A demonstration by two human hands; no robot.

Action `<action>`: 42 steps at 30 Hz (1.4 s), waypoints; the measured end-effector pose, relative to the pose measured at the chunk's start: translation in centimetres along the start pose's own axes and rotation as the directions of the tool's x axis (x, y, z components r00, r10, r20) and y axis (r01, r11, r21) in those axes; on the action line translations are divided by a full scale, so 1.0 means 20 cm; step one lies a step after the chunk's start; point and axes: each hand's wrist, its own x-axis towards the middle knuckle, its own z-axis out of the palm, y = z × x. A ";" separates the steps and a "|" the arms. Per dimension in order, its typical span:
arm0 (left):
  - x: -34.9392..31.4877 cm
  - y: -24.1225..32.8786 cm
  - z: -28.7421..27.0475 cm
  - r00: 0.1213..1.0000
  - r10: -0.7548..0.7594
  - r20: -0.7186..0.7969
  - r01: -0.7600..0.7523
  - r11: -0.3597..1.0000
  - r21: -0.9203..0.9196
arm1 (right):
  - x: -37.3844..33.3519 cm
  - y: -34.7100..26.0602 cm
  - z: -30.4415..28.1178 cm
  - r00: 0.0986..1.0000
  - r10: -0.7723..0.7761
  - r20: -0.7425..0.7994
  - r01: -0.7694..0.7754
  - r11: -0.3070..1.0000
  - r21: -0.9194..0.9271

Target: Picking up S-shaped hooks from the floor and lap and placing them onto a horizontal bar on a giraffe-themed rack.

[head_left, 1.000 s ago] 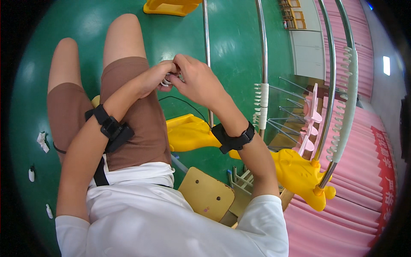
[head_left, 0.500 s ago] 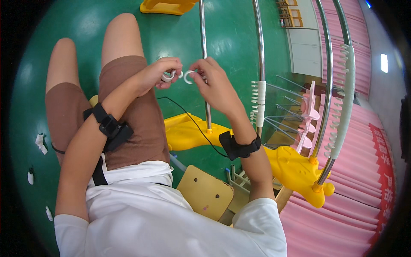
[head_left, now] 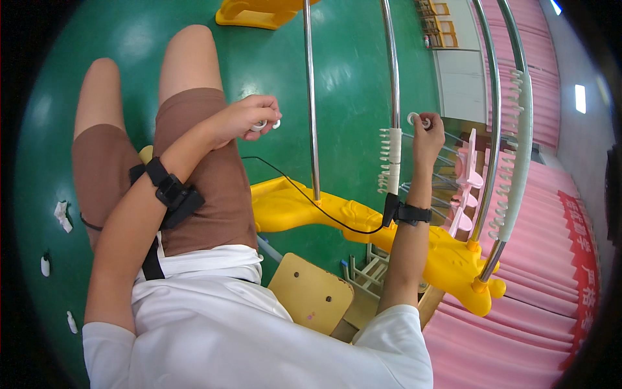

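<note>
1. Pinching a white ring (head_left: 410, 119) between thumb and fingertips, the right hand (head_left: 429, 139) is raised in the head view; the ring sticks out left of that grip, partly covered by fingers.
2. Curled closed, the left hand (head_left: 253, 117) grips at least one white loop (head_left: 258, 129), with a small white knob (head_left: 277, 124) at its fingertips. How many pieces it holds, I cannot tell.
3. The pinched ring could slip if the thumb eased, since fingertips alone seem to hold it. Loosened left fingers might drop a piece onto the green floor (head_left: 350, 139).
4. Just left of the right grip stands a metal pole (head_left: 392, 71) bearing stacked white clips (head_left: 394, 162); a careless swing might bump them. A bare pole (head_left: 310, 97) stands between the grips.
5. Below the right grip, a black cable (head_left: 298, 188) runs from the wrist strap (head_left: 413, 213) and might snag. A yellow base (head_left: 288, 206) lies below, between both grips.
</note>
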 end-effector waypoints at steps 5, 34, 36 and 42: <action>-0.01 0.01 0.00 0.999 0.020 0.029 -0.022 0.999 0.040 | -0.05 0.08 0.12 0.999 0.038 0.016 -0.038 0.999 -0.020; -0.01 0.00 0.01 0.999 0.005 0.037 -0.009 0.993 0.119 | -0.12 0.25 0.15 0.950 0.248 0.191 -0.313 0.736 0.601; -0.01 0.00 0.01 1.000 0.006 0.029 -0.009 0.992 0.128 | -0.13 0.23 0.17 0.960 0.257 0.109 -0.266 0.733 0.626; -0.01 0.00 0.00 1.000 0.007 0.025 -0.010 0.992 0.125 | -0.15 0.25 0.23 0.952 0.303 0.041 -0.282 0.820 0.497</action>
